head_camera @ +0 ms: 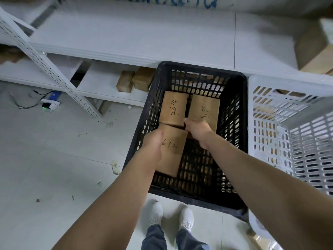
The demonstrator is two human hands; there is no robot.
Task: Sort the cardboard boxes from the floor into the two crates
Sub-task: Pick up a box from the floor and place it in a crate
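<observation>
Pale tiles (54,150), black lattice crate (198,66): left hand (153,143) and seemingly right hand (198,128) grip a cardboard box (173,154).

1. The left arm (117,195) and right arm (252,168), both bare, reach forward and down, drawing together inside the black crate (198,68).
2. The left hand (153,145) is seen back up near the crate's left wall. It grips the left edge of a box (173,152), thumb on the top face and fingers wrapped out of sight beneath.
3. The right hand (198,129) sits knuckles up at the box's far right corner, wrist bent downward. Its fingers curl down out of sight, so any grip there cannot be told.
4. Two feet in white shoes (155,213) stand side by side just short of the crate's near edge, under dark trousers (153,239).
</observation>
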